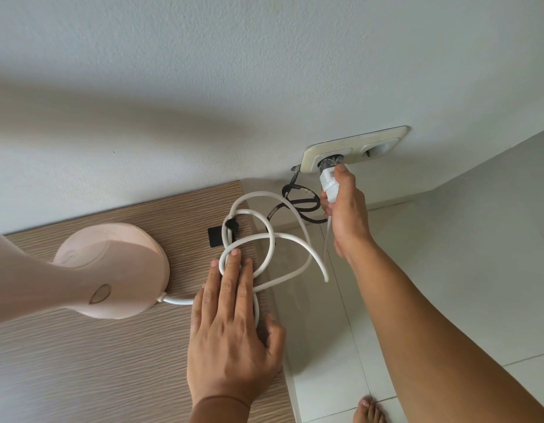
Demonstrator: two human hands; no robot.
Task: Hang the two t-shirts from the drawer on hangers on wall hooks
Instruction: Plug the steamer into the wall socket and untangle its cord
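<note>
Nearest, bare toes (369, 411) on the pale tiled floor (432, 285). Just above, left hand (234, 328) flat, fingers straight, pressing down on loops of white cord (275, 236) at the right edge of the wood-grain tabletop (81, 361). Beside it to the left, a pink handheld steamer (112, 270) lying on the tabletop, cord leaving its base and running under the left hand. Small black patch (215, 236) on the tabletop behind the loops. Farther, right hand (345, 209) curled round a white plug (330, 184), plug at the left opening of a cream double wall socket (356, 149). Black cable (298, 206) coiled below the socket, against the white wall (203, 87). No t-shirts, hangers or hooks anywhere in view.
</note>
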